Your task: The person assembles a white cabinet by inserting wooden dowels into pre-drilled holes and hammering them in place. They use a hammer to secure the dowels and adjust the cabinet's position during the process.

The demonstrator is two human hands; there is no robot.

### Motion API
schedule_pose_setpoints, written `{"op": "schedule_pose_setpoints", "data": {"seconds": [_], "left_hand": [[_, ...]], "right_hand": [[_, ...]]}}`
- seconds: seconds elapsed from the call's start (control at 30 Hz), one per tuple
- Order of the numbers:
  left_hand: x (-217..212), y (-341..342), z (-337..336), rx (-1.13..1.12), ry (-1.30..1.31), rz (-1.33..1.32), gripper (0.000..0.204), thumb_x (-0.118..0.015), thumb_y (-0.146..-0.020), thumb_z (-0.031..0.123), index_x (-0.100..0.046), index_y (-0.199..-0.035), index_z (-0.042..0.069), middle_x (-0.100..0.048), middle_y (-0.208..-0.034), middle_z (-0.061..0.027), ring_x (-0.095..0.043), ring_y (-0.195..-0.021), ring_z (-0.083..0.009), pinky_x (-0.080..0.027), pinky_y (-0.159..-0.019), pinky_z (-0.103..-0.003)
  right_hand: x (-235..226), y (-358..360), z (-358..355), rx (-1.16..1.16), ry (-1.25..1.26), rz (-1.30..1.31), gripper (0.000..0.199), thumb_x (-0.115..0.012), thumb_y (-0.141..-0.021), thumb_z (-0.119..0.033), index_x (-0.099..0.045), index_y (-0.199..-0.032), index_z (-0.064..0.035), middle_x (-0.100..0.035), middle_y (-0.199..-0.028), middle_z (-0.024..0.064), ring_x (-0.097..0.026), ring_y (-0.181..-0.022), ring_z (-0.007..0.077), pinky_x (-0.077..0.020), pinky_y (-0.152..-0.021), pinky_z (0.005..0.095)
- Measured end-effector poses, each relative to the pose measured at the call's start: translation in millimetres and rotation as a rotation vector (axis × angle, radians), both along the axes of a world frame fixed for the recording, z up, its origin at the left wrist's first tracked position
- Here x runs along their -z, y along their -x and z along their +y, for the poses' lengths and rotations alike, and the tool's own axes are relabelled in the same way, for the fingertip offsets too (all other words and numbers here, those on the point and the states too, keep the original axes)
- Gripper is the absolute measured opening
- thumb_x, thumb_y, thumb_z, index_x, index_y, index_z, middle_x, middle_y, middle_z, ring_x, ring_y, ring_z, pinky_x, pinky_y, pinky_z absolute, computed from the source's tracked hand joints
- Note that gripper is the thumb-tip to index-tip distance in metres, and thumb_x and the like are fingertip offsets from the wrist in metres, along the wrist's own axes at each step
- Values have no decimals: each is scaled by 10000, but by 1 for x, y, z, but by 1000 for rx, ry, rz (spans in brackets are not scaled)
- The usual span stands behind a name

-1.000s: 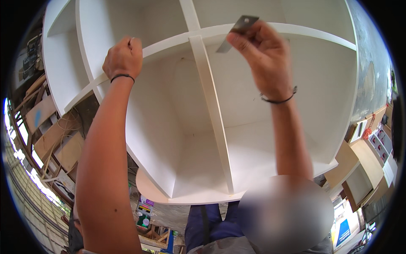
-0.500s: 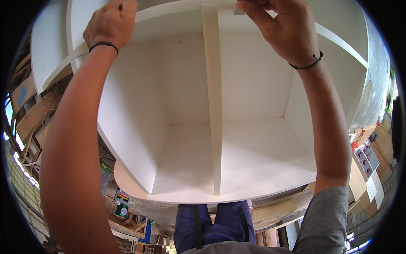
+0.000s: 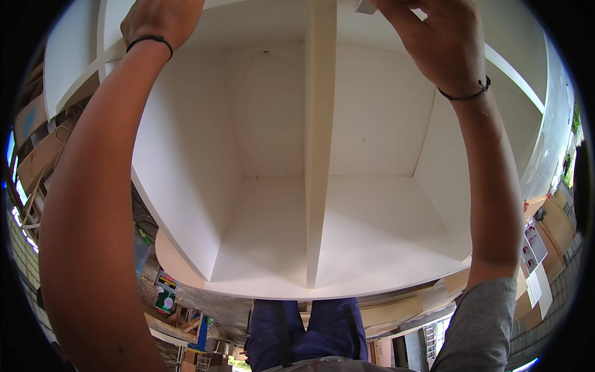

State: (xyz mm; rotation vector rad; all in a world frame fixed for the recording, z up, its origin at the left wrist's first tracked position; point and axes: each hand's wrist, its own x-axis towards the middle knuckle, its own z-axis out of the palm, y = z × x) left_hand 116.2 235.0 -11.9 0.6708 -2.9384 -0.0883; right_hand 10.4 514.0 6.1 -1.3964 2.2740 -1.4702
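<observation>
A large white cabinet carcass [image 3: 372, 204] fills the middle of the view, open toward me, with an upright divider [image 3: 320, 142] splitting it into two bays. My left hand [image 3: 164, 23] is at the top edge by the cabinet's upper left front edge, closed as far as it shows; its fingertips are cut off. My right hand [image 3: 443, 46] is raised at the upper right, thumb and fingers bent together. Beside its thumb tip is a small grey-white piece [image 3: 365, 7], too little in view to name. Both wrists wear dark cord bracelets.
Wooden boards and cables [image 3: 37, 149] crowd the far left. A dark box [image 3: 166, 280] and a green container [image 3: 165, 301] lie low left. More boards and papers [image 3: 540, 279] stand at the right, beside a grey wall [image 3: 551, 124]. My legs [image 3: 307, 332] are against the cabinet's near edge.
Both hands sit slightly higher in view, and the right hand has shifted right with the small grey-white piece by its thumb. The view of the cabinet has shifted a little.
</observation>
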Motion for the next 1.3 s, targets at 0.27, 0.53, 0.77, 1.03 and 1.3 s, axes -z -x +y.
{"op": "schedule_pose_setpoints", "data": {"seconds": [0.27,0.53,0.77,1.03,1.3], "left_hand": [[-3,-1,-1,-21,-29,-7,350,-448,-879,330,-655,-773,68,-663,-856,-192,-610,-827,-414,-465,-751,-507],[-1,1,2,-47,-20,-7,348,-456,-882,330,-663,-762,77,-673,-853,-183,-616,-839,-408,-475,-770,-500],[4,-2,-2,4,18,41,338,-469,-874,321,-657,-753,67,-669,-843,-189,-616,-827,-408,-474,-764,-505],[-5,1,6,-35,-43,-15,337,-473,-868,313,-649,-746,53,-664,-815,-198,-619,-777,-409,-476,-724,-504],[-8,1,5,-32,-33,-45,354,-464,-875,307,-636,-738,29,-654,-778,-197,-610,-721,-369,-469,-685,-484]], "right_hand": [[-5,-3,-2,25,-39,64,85,-652,-838,40,-592,-793,0,-655,-730,83,-676,-686,145,-565,-617,271],[1,2,-2,-24,26,26,82,-647,-851,37,-598,-801,-4,-658,-731,80,-689,-693,156,-565,-609,273],[-8,-4,-7,-17,-24,110,83,-652,-853,32,-600,-800,-7,-661,-714,81,-689,-681,152,-564,-602,269],[-11,-8,-12,38,-104,82,93,-678,-842,16,-615,-778,-8,-666,-711,82,-679,-661,146,-554,-592,267],[-12,-3,-12,-7,-132,158,87,-687,-835,8,-620,-784,-14,-654,-703,74,-651,-628,143,-531,-562,271]]}}
